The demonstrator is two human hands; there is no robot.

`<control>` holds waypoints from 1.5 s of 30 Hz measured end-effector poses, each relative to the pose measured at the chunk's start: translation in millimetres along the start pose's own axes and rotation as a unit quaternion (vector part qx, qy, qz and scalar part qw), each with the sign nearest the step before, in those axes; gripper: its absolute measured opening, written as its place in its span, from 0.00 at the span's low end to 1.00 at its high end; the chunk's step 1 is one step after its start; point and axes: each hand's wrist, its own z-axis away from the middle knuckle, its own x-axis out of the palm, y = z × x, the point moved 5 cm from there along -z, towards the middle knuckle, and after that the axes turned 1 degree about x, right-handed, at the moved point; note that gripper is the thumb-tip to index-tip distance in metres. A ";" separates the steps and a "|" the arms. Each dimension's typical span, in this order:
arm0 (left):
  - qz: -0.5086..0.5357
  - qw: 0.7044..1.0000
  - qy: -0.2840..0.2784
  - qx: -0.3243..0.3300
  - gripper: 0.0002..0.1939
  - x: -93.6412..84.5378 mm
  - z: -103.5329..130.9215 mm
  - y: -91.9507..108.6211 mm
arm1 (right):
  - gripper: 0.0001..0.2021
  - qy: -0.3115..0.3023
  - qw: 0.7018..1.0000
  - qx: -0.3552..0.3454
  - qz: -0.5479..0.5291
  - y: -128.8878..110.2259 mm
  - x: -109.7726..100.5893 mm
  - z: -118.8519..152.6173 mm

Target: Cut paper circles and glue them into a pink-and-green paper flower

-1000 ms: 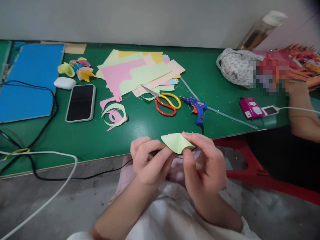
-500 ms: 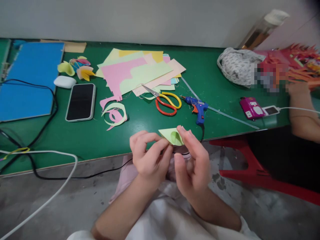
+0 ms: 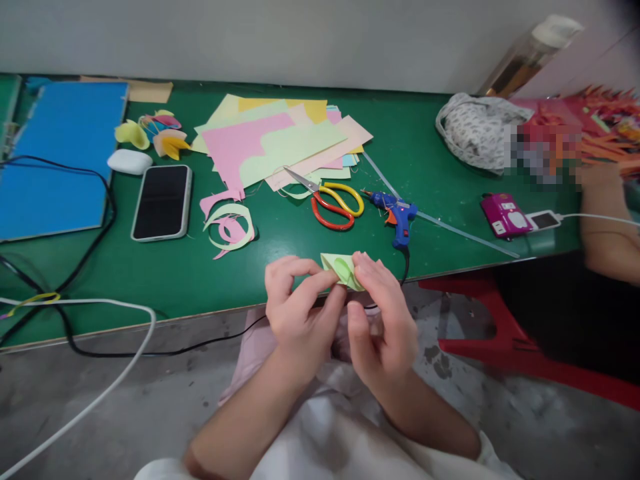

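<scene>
A piece of light green paper (image 3: 344, 269), folded to a point at its upper left with a curled loop in the middle, is held up at the table's front edge. My left hand (image 3: 303, 307) pinches its lower left between thumb and fingers. Against its right side lie the outstretched fingertips of my right hand (image 3: 385, 313), whose thumb stays apart from the paper. Behind my hands, scissors (image 3: 333, 210) with one red and one yellow handle rest on the table, beside a blue glue gun (image 3: 396, 212).
Coloured paper sheets (image 3: 280, 143) are piled behind the scissors. Curled paper offcuts (image 3: 230, 227), a phone (image 3: 163, 202), a white case (image 3: 130, 161) and folded paper petals (image 3: 165, 137) lie leftward. Cables (image 3: 107, 303) cross the left edge. Another person's arm (image 3: 605, 233) is at the right.
The folded paper has tilted, and its loop now looks narrower. My right fingers have shifted slightly over its right side. My left hand keeps its pinch.
</scene>
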 end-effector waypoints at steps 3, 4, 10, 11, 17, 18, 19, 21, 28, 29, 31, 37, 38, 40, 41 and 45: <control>0.029 0.999 -0.007 -0.036 0.10 2.0 0.4 -3.5 | 0.22 0.005 1.000 -0.001 -0.013 0.7 -1.5 -0.1; 0.040 0.998 -0.012 -0.048 0.10 2.8 0.5 -4.7 | 0.22 0.011 1.000 -0.004 -0.017 0.7 -2.5 -0.2; 0.121 0.985 -0.036 -0.119 0.09 6.2 1.3 -10.9 | 0.18 0.034 0.999 -0.011 -0.005 2.5 -7.9 -2.2; 0.125 0.984 -0.039 -0.122 0.09 6.5 1.3 -11.1 | 0.18 0.034 0.999 -0.011 -0.004 2.9 -8.2 -2.9; 0.099 0.990 -0.037 -0.088 0.08 6.2 1.6 -9.1 | 0.15 0.062 0.998 0.003 -0.021 4.6 -10.8 -6.9; 0.083 0.993 -0.035 -0.074 0.08 5.5 1.4 -8.1 | 0.15 0.068 0.997 0.018 -0.026 5.7 -11.4 -7.4; 0.067 0.996 -0.033 -0.057 0.09 4.7 1.1 -6.8 | 0.14 0.074 0.996 0.032 -0.030 6.8 -12.2 -7.7; 0.037 0.999 -0.033 -0.024 0.09 3.3 0.3 -4.0 | 0.14 0.080 0.995 0.056 -0.031 8.7 -13.6 -7.9; -0.013 0.998 -0.044 0.046 0.09 1.0 -1.6 2.8 | 0.18 0.065 0.993 0.095 -0.018 14.9 -15.9 -6.2; -0.017 0.998 -0.047 0.050 0.09 1.0 -1.8 3.3 | 0.18 0.061 0.993 0.101 -0.021 15.7 -15.6 -5.9; -0.019 0.997 -0.049 0.054 0.09 1.0 -2.0 3.6 | 0.18 0.059 0.992 0.109 -0.028 16.3 -15.1 -5.6; -0.016 0.998 -0.035 0.048 0.09 1.3 -1.3 2.3 | 0.15 0.068 0.987 0.124 -0.071 17.0 -12.2 -4.9; -0.014 0.998 -0.032 0.046 0.09 1.4 -1.2 1.9 | 0.15 0.068 0.987 0.125 -0.078 17.1 -11.5 -4.8; -0.008 0.999 -0.026 0.038 0.09 1.6 -1.1 1.0 | 0.15 0.064 0.986 0.126 -0.093 17.1 -10.0 -4.8; -0.006 0.999 -0.024 0.034 0.09 1.7 -1.1 0.5 | 0.15 0.060 0.985 0.126 -0.098 17.0 -9.4 -4.9; 0.002 1.000 -0.017 0.024 0.09 1.9 -1.2 -0.8 | 0.16 0.047 0.988 0.108 -0.103 14.5 -8.0 -6.0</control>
